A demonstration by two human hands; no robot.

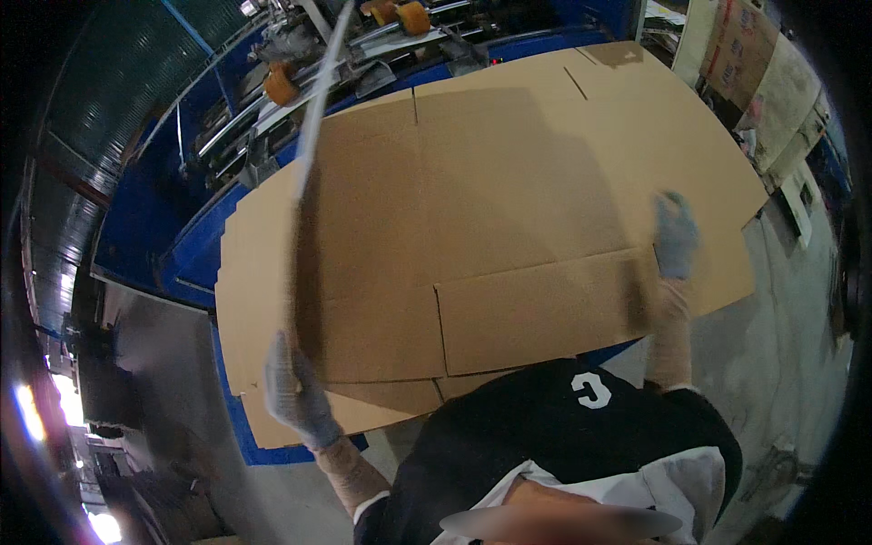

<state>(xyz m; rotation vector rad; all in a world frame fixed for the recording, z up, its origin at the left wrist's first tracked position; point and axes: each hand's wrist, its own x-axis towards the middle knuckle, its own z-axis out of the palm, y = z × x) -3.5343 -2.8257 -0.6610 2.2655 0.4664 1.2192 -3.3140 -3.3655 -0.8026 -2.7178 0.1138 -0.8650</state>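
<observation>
My left hand [300, 395], in a grey glove, is closed on the near end of a cardboard sheet [309, 154]. That sheet stands on edge, so only its thin pale side shows, running up to the top of the view. Beneath it a large flat stack of brown cardboard sheets [518, 182], with slots and crease lines, spreads out in front of me. Over the right part of the stack is my right hand [676, 234], also gloved. It is smeared by motion, so its fingers are unclear and nothing shows in it.
Beyond the stack stands a blue machine [145, 218] with metal shafts and orange rollers [282, 84]. Blue edges of a support [236, 427] show under the stack. On the right are a pale cabinet [790, 118] and grey floor [781, 336].
</observation>
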